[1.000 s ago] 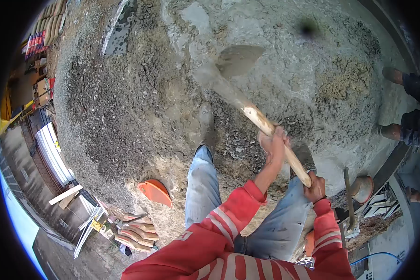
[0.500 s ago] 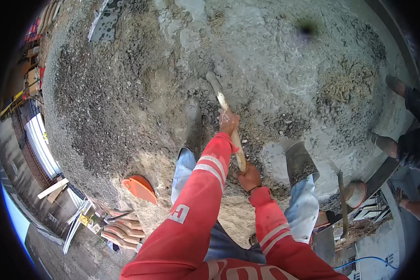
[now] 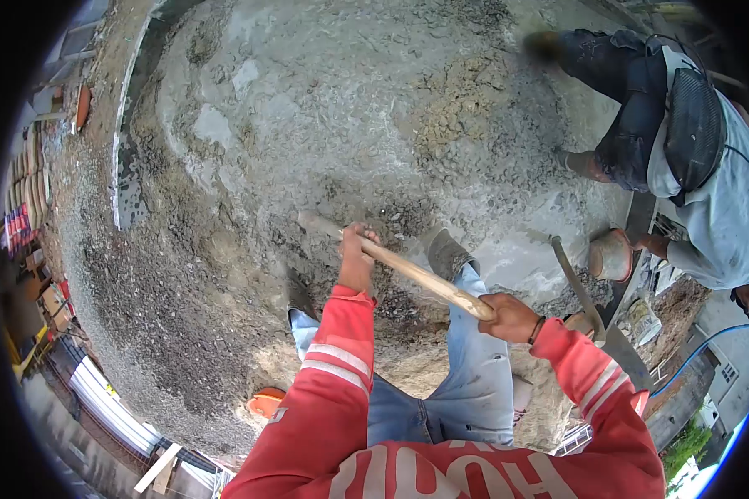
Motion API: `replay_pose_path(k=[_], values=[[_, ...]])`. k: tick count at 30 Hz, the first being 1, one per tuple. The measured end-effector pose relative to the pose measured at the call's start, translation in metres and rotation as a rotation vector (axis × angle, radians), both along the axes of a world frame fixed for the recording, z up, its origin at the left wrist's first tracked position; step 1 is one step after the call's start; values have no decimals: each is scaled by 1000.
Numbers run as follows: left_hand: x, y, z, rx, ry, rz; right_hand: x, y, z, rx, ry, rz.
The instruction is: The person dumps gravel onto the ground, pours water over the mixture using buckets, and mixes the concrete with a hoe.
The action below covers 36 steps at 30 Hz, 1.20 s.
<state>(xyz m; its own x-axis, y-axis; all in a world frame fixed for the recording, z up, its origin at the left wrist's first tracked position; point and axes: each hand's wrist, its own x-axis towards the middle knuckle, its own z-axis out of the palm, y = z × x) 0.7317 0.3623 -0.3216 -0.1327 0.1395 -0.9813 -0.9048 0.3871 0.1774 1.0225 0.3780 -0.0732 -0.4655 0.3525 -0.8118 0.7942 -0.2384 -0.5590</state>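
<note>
A wooden handle (image 3: 429, 282) slants across the front of my body. My left hand (image 3: 358, 243) is wrapped round it near its upper left part. My right hand (image 3: 510, 318) grips its lower right end. The tool's grey, mud-coated part (image 3: 317, 223) reaches the ground beyond my left hand; its blade cannot be made out. Under and around it lies wet grey mix (image 3: 308, 125), with dark gravel (image 3: 166, 308) to the left.
At the right a co-worker (image 3: 716, 175) bends over, a hand at a bucket (image 3: 611, 254). A second long-handled tool (image 3: 576, 283) lies near the bucket. An orange object (image 3: 265, 402) lies by my left leg. Stacked sacks (image 3: 27, 183) are at the far left.
The view has turned. The handle swung from steep to a flatter slant, and my hands moved farther apart on it. The co-worker's upper body and a hand at the bucket now show.
</note>
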Motion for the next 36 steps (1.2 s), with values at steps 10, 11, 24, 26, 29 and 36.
replay_pose_path(k=[10, 11, 24, 26, 29, 36], values=[[162, 57, 129, 147, -203, 246, 187, -16, -41, 583, -376, 170], [128, 55, 146, 186, -102, 217, 142, -17, -48, 505, -336, 152], [-106, -129, -83, -335, 949, -969, -217, -182, -199, -29, -274, 56], [-32, -172, -107, -220, 666, -1073, -162, -214, -175, -81, -523, 252], [-17, -187, -91, -146, 465, -971, -176, -200, -142, -82, -539, 335], [-37, -154, -25, -16, -30, -245, -168, -75, -55, 13, -383, 320]])
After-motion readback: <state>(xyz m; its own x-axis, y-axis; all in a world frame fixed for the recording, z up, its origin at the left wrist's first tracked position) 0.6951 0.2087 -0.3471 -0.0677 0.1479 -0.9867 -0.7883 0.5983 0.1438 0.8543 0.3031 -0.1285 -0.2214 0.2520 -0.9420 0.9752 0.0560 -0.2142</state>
